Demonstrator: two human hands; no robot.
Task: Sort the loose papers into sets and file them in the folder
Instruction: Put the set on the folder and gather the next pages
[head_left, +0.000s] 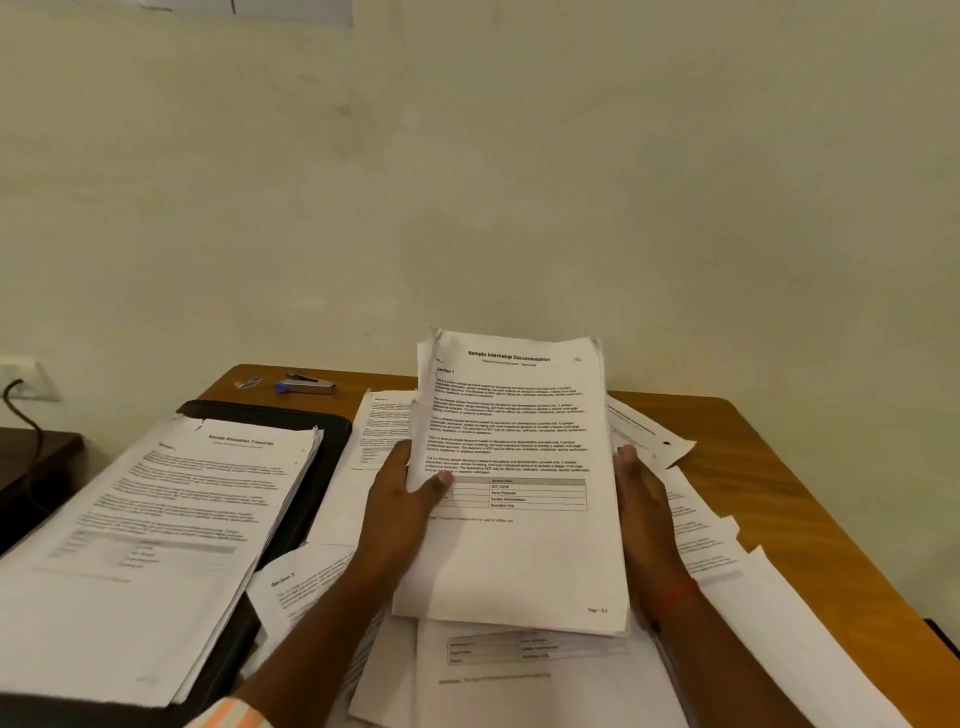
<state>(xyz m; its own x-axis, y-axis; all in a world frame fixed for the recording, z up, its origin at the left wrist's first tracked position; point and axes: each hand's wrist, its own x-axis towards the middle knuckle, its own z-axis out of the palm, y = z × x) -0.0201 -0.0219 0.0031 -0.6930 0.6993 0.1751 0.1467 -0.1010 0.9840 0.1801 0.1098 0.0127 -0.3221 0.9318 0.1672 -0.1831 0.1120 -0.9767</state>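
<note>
Pinching the left edge of the internship stack (511, 467), the left hand (400, 499) had its thumb laid on the front page. The right hand (647, 514) lay along the right edge, but its fingers were hidden, so I could not tell whether they clasped the sheets. The stack stood tilted on loose papers (519, 670) spread over the counter (753, 467). A transcript stack (156, 519) lay on the black folder (332, 452) at the left.
</note>
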